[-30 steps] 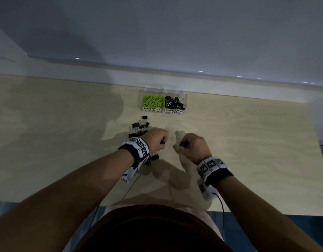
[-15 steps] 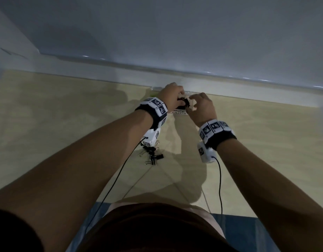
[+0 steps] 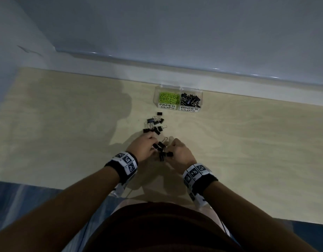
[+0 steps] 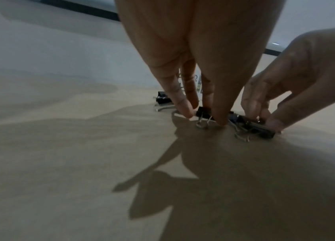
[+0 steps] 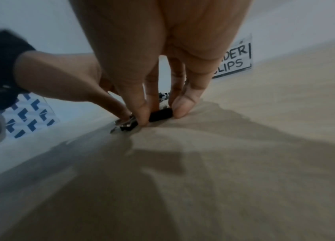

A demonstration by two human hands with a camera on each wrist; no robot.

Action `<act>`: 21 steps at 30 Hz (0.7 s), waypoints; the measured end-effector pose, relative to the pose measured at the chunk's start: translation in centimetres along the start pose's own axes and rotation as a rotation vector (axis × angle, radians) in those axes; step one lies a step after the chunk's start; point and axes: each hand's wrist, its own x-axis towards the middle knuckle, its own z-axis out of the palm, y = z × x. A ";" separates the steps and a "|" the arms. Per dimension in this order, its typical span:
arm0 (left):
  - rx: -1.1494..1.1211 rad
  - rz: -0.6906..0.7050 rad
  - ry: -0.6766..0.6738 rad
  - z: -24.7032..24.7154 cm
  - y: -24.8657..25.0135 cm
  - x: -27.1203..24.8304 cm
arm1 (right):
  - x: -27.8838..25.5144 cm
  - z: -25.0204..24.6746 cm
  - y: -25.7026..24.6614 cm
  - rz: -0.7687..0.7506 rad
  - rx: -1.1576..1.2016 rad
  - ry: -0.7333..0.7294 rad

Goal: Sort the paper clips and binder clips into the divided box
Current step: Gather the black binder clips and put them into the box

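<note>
We see both hands down on the table: the left hand pinches a black binder clip, the right hand grasps another binder clip. The divided box sits well beyond them.

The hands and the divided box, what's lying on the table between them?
In the head view, a loose cluster of black binder clips lies on the table between the hands and the box; no paper clips among them.
</note>
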 end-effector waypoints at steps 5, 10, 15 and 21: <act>-0.032 -0.019 0.050 0.5 0.2 -0.4 | -0.2 -0.3 0.7 0.023 -0.023 0.027; -0.206 -0.162 0.308 -0.5 -1.6 -1.8 | 1.0 -1.6 0.3 -0.114 0.021 0.077; -0.185 -0.161 0.229 -0.8 -2.1 -0.8 | 2.8 -1.4 -1.0 -0.296 -0.187 -0.078; -0.054 -0.108 0.108 -0.1 -1.2 0.2 | 3.0 -2.0 -0.7 -0.307 -0.292 -0.128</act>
